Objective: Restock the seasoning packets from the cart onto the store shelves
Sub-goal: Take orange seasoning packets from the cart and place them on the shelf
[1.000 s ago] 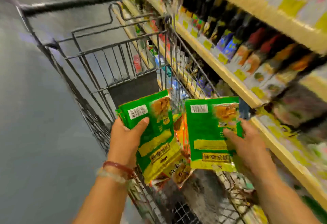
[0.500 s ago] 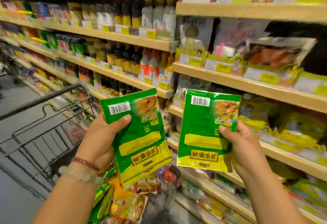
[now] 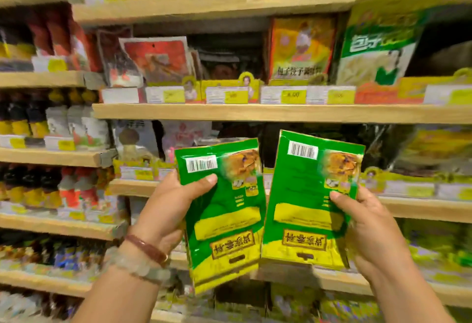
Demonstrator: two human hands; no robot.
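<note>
Gone from view is the cart; wooden store shelves point(image 3: 281, 113) now fill the frame. Centre-left, the left hand point(image 3: 168, 210) grips one glossy green-and-yellow seasoning packet point(image 3: 224, 218); centre-right, the right hand point(image 3: 370, 230) grips another point(image 3: 309, 205), ready for shelving.

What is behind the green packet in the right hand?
Behind the right hand's green packet runs a wooden shelf edge with blurred price tags. Dark packaging shows above it. Whatever sits directly behind the packet is covered.

Wooden store shelves point(image 3: 255, 113) with bottles point(image 3: 38, 123) at left, seasoning packets point(image 3: 301, 49) at right.
</note>
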